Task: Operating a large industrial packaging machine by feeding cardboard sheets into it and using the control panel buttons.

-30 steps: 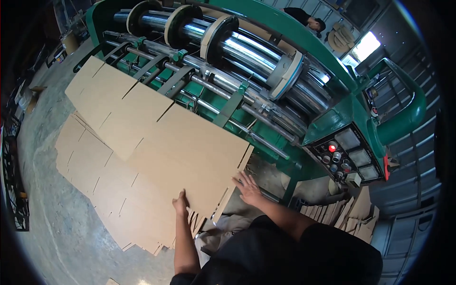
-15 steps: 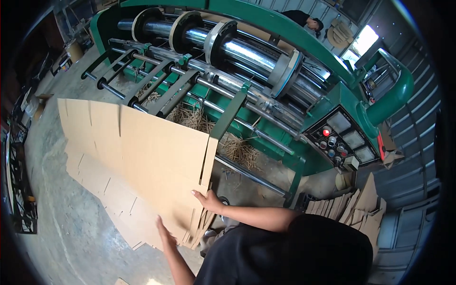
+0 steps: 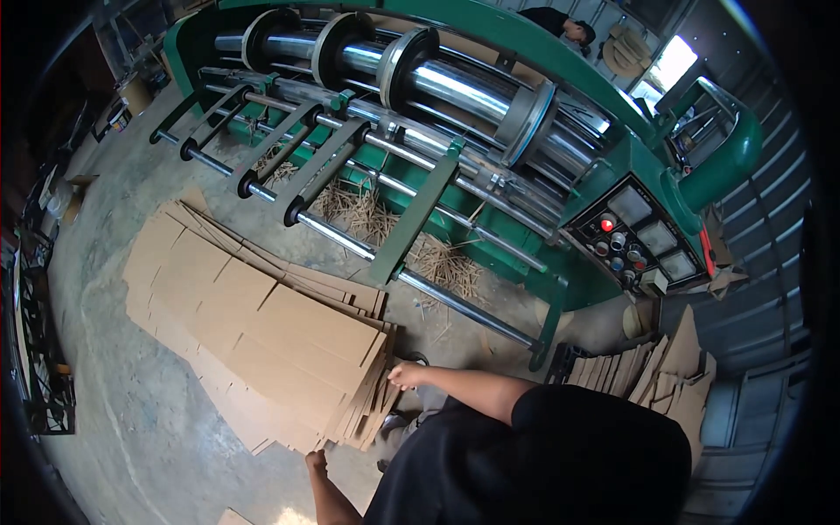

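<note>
A stack of slotted brown cardboard sheets (image 3: 254, 324) lies on the floor to my left, its layers uneven at the near right end. My left hand (image 3: 318, 461) is closed at the near corner of the stack. My right hand (image 3: 404, 376) is closed beside the stack's right edge, fingertips against the sheet ends. Whether either hand pinches a sheet's edge is too small to make out. The top sheet rests flat, with dark slots cut in from its far edge.
Ahead stands a green machine with steel rollers (image 3: 455, 92), metal rails (image 3: 332, 236) and a control panel (image 3: 626, 236). Cardboard strips (image 3: 446, 267) are heaped beneath it. More cardboard pieces (image 3: 612, 372) stand at the right. Behind the machine, a person (image 3: 560, 31) bends over.
The upper cardboard sheet, tilted up half a second ago, has come down flat on the stack. Both hands have closed; the left moved down toward me, the right slightly to the right.
</note>
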A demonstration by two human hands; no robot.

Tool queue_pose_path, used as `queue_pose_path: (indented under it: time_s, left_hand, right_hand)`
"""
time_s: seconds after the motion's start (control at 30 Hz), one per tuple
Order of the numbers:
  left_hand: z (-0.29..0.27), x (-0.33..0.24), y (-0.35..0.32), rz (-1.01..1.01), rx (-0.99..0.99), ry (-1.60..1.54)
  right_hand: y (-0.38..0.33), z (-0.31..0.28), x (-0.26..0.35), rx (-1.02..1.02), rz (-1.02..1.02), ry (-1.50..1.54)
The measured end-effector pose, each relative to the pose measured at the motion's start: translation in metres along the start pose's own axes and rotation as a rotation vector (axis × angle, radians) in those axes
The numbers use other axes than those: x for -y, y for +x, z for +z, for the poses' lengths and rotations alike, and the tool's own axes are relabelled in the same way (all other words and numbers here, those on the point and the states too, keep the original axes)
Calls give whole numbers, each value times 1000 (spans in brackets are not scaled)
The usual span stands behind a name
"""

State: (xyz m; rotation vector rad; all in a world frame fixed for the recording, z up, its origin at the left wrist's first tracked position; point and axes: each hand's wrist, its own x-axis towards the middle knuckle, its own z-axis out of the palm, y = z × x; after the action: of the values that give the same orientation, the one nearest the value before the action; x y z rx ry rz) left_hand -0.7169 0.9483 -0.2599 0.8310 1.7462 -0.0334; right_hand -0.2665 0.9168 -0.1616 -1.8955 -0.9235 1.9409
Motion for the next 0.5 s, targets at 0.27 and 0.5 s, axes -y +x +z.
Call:
queue_pose_path:
  time_s: [0.27, 0.5]
  left_hand:
    - [103, -8, -63, 81, 311, 66]
    - [186, -27, -10, 207, 469, -284]
  right_hand:
    - [-32, -109, -120, -427, 57, -106]
    - [-89, -149, -102, -477, 184, 85]
